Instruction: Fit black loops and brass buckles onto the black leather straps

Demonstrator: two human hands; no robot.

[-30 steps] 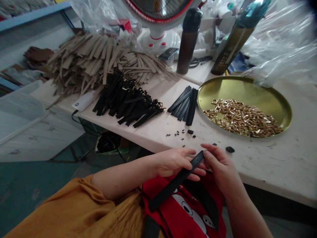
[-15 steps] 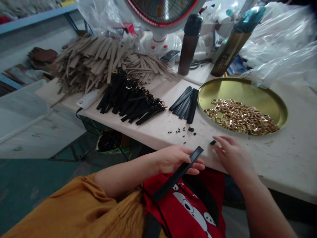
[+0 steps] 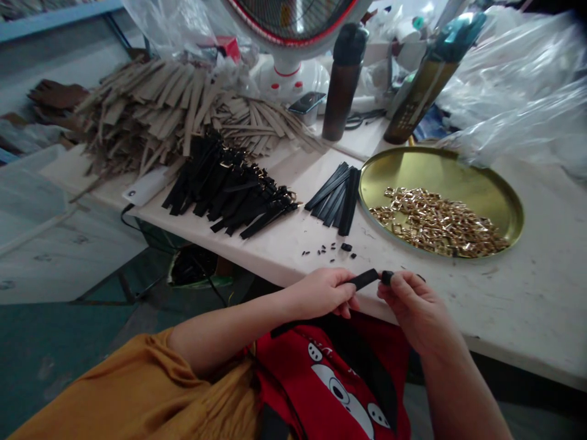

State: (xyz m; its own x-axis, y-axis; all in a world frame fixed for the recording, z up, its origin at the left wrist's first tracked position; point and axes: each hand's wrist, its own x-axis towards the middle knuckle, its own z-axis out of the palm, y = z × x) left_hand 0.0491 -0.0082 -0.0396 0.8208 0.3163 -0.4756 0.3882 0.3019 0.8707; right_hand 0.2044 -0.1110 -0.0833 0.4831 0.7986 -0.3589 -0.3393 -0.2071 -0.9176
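Left hand: your fingers are closed around a flat black leather strap, its free end pointing right at the near edge of the white work surface.
Right hand: your fingertips pinch a small black loop piece, held just beside the strap's end, touching or nearly so.
Done, by the look of it: a heap of black straps with gold fittings lies at the left.
Left to do: a small bundle of plain black straps waits near the round gold metal tray of gold buckles; a few tiny black pieces are scattered just beyond your hands.
Behind: a large pile of tan straps.
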